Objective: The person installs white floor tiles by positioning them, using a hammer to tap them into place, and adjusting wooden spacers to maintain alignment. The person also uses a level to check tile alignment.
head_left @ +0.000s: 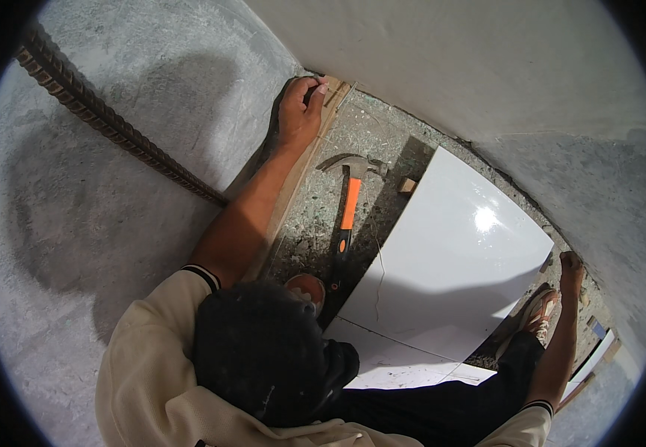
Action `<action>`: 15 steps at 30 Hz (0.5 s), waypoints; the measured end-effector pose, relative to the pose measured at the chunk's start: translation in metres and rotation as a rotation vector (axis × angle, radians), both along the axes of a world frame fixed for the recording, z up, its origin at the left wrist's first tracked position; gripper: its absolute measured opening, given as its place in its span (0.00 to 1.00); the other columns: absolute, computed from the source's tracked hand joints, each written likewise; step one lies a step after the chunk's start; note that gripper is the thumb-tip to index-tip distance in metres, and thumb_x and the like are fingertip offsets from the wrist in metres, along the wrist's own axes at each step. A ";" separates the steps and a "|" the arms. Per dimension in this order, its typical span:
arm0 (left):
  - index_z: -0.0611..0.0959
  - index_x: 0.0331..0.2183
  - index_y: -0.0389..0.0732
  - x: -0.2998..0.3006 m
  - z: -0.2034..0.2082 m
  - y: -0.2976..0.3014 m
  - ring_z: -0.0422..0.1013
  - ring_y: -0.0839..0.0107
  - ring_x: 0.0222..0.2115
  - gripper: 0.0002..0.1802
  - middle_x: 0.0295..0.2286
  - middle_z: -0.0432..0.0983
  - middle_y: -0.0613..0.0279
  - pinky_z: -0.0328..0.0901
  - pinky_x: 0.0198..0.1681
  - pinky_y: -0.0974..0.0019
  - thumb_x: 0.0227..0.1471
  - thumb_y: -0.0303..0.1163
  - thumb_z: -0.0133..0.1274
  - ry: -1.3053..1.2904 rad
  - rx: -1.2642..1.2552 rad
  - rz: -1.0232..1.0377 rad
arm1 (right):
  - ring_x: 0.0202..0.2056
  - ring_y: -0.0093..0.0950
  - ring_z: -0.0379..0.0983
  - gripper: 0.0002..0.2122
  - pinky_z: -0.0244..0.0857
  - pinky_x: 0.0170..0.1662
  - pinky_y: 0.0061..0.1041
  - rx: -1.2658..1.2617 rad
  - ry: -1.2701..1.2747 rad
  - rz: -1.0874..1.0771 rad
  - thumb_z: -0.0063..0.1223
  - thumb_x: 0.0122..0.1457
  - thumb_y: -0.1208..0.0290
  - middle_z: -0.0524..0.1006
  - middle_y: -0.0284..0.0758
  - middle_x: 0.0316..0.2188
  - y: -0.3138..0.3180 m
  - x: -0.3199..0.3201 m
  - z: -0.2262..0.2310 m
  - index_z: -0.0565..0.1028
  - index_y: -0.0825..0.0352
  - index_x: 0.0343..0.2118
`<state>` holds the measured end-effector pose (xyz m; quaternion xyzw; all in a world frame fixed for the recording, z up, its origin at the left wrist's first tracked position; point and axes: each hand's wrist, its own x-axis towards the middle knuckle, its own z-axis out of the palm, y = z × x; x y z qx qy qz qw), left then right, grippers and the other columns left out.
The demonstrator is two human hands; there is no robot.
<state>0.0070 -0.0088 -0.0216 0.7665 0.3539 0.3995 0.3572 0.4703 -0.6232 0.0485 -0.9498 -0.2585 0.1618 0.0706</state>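
- The left hand (304, 112) is at the far end of the wooden strip (305, 170), on the left, thumb and fingers drawn close together; whether they pinch anything, I cannot tell.
- The right hand (572, 267) is curled beside the right wall (587, 167); its contents are hidden.
- The step seems to be fine work at the strip's end: steady that wrist and avoid nudging the strip.
- Best keep clear of the hammer (350, 197) and white tile (450, 238) between the hands.
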 end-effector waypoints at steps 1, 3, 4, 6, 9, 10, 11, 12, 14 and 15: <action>0.83 0.40 0.35 0.001 0.000 0.000 0.77 0.60 0.42 0.06 0.38 0.81 0.55 0.70 0.49 0.61 0.61 0.25 0.60 0.015 0.018 0.003 | 0.32 0.30 0.72 0.11 0.67 0.41 0.35 0.038 0.004 0.017 0.56 0.68 0.65 0.81 0.42 0.30 -0.004 0.003 -0.001 0.80 0.70 0.38; 0.83 0.40 0.35 0.005 -0.001 0.001 0.77 0.60 0.42 0.06 0.38 0.81 0.55 0.70 0.49 0.61 0.61 0.25 0.60 0.042 0.043 0.001 | 0.33 0.30 0.73 0.12 0.67 0.41 0.35 0.105 0.007 0.038 0.56 0.67 0.64 0.80 0.43 0.29 -0.019 0.007 -0.005 0.79 0.70 0.38; 0.83 0.40 0.35 0.002 -0.003 0.004 0.77 0.60 0.41 0.06 0.37 0.81 0.55 0.71 0.49 0.61 0.61 0.26 0.60 0.051 0.046 -0.002 | 0.33 0.33 0.74 0.13 0.68 0.41 0.37 0.033 0.008 0.024 0.56 0.66 0.63 0.81 0.44 0.30 -0.017 0.008 -0.003 0.80 0.70 0.38; 0.84 0.40 0.36 0.000 -0.007 0.007 0.78 0.61 0.41 0.06 0.38 0.81 0.55 0.71 0.49 0.62 0.61 0.26 0.60 0.073 0.065 -0.015 | 0.35 0.39 0.78 0.14 0.69 0.42 0.39 -0.049 -0.017 0.015 0.57 0.65 0.60 0.82 0.46 0.31 -0.013 0.011 -0.006 0.80 0.69 0.38; 0.85 0.42 0.36 0.003 -0.011 0.002 0.78 0.63 0.43 0.07 0.39 0.82 0.56 0.71 0.50 0.62 0.64 0.28 0.58 0.098 -0.005 -0.027 | 0.40 0.47 0.81 0.15 0.70 0.45 0.43 -0.025 -0.024 0.001 0.56 0.65 0.57 0.83 0.47 0.36 -0.022 0.013 -0.004 0.81 0.66 0.40; 0.85 0.43 0.36 0.000 -0.010 0.003 0.78 0.64 0.43 0.08 0.40 0.82 0.57 0.71 0.50 0.62 0.64 0.28 0.58 0.110 0.009 -0.017 | 0.40 0.46 0.81 0.15 0.70 0.45 0.43 -0.050 -0.020 -0.004 0.56 0.65 0.57 0.83 0.47 0.36 -0.016 0.014 -0.005 0.81 0.66 0.40; 0.85 0.44 0.37 0.000 -0.010 0.002 0.78 0.65 0.44 0.09 0.40 0.83 0.57 0.71 0.51 0.63 0.65 0.29 0.57 0.116 0.018 -0.010 | 0.39 0.46 0.81 0.15 0.70 0.43 0.42 -0.022 -0.035 0.010 0.56 0.65 0.58 0.83 0.47 0.35 -0.013 0.013 -0.004 0.81 0.67 0.40; 0.85 0.45 0.36 -0.001 -0.004 -0.001 0.78 0.65 0.44 0.10 0.41 0.83 0.58 0.70 0.52 0.63 0.65 0.29 0.57 0.130 -0.009 0.004 | 0.38 0.46 0.81 0.15 0.70 0.43 0.42 -0.006 -0.039 0.006 0.56 0.65 0.59 0.83 0.47 0.35 -0.006 0.009 -0.003 0.81 0.67 0.40; 0.85 0.46 0.36 0.001 0.003 -0.003 0.77 0.66 0.45 0.10 0.42 0.83 0.58 0.70 0.53 0.64 0.66 0.29 0.56 0.137 -0.037 0.026 | 0.37 0.46 0.81 0.14 0.70 0.42 0.41 -0.012 -0.015 -0.030 0.57 0.65 0.59 0.83 0.47 0.35 0.012 0.006 0.001 0.81 0.67 0.42; 0.85 0.46 0.35 -0.002 0.005 -0.001 0.77 0.66 0.46 0.11 0.42 0.83 0.58 0.70 0.53 0.64 0.66 0.29 0.56 0.138 -0.049 0.026 | 0.37 0.46 0.81 0.14 0.70 0.42 0.41 -0.044 0.023 -0.071 0.58 0.65 0.59 0.83 0.47 0.35 0.017 0.003 0.000 0.81 0.67 0.42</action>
